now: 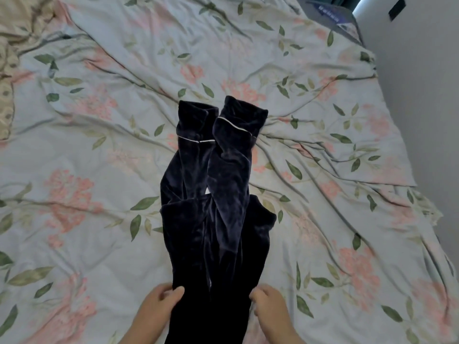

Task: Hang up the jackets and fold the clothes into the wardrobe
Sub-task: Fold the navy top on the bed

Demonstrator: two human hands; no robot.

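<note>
Forearms reaching forward, left hand (159,302) pinching dark garment (218,194), right hand (269,307) gripping its other side

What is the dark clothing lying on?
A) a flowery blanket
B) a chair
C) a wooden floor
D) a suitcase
A: the clothing is spread out on a blanket printed with pink flowers and green leaves.

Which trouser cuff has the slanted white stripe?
The right cuff: its stripe slants down rightward, while the stripe on the left cuff runs level.
</note>
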